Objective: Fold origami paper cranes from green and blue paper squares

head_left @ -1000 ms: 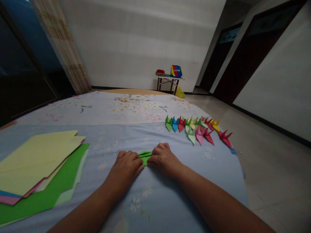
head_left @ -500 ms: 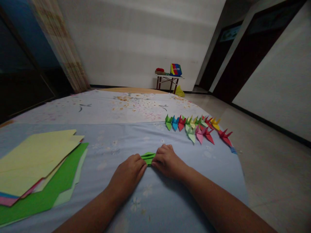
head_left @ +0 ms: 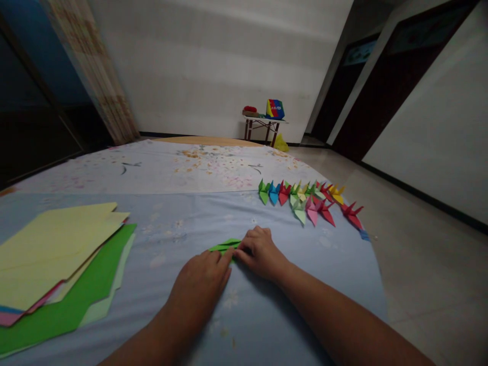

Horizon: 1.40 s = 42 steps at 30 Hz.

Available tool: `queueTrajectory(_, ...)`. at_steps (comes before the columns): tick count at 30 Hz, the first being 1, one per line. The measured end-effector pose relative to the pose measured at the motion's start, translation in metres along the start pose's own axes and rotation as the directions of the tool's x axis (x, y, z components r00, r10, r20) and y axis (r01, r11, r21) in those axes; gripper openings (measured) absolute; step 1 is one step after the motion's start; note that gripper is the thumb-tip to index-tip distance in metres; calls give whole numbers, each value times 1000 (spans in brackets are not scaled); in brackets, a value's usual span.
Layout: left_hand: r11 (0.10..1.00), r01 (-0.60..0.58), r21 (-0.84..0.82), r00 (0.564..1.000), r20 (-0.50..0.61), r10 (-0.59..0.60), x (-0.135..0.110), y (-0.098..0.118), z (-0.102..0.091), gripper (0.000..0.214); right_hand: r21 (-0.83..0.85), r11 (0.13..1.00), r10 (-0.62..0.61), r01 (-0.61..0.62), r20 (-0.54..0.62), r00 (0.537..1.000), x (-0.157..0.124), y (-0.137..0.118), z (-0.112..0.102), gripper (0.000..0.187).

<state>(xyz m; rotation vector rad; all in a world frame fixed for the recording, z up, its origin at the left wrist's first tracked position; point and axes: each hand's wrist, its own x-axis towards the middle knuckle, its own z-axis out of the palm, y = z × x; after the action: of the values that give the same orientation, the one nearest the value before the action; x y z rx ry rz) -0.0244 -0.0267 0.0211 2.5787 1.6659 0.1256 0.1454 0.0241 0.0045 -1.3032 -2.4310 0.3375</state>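
Far L: paper stack (head_left: 57, 249), yellow uppermost, green sheet jutting out below, flat on cloth-covered worktop (head_left: 247, 325), well apart from the hands. Next, L hand (head_left: 202, 279): fingers lie over near edge of green folded paper (head_left: 224, 246); gripping or only pressing, can't tell. Paper sits approx. mid-view, betw. hands. R hand (head_left: 261, 254): fingers pinch its R end. Step in hand, in my judgement: creasing a fold; next move calls for even pressure w/ edges aligned. Obstr.: hands hide part of folds. Far R: paper cranes (head_left: 312, 211), asst. colours, grouped beyond R hand, not touching it.
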Motion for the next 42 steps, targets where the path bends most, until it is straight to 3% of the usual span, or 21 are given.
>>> queueTrajectory(5, 997, -12, 73, 998, 67, 7, -7, 11, -2, 37, -10, 999, 43, -43, -30, 999, -1, -1, 3, 20)
queueTrajectory(16, 989, -37, 143, 995, 93, 24, -8, 11, 1, 38, 54, 995, 82, -80, -40, 996, -5, 1, 1, 14)
queueTrajectory(29, 995, -19, 99, 996, 94, 10, -5, 9, -2, 41, -12, 992, 126, -127, -64, 990, -4, -3, 5, 12)
queueTrajectory(35, 991, 1, 134, 995, 103, -15, -6, 11, 0, 41, -164, 986, 20, -27, -45, 999, -9, -9, -10, 15)
queueTrajectory(42, 988, 15, 152, 995, 95, -30, -9, 11, 2, 42, -302, 940, -130, 157, 108, 986, -19, -22, -17, 18)
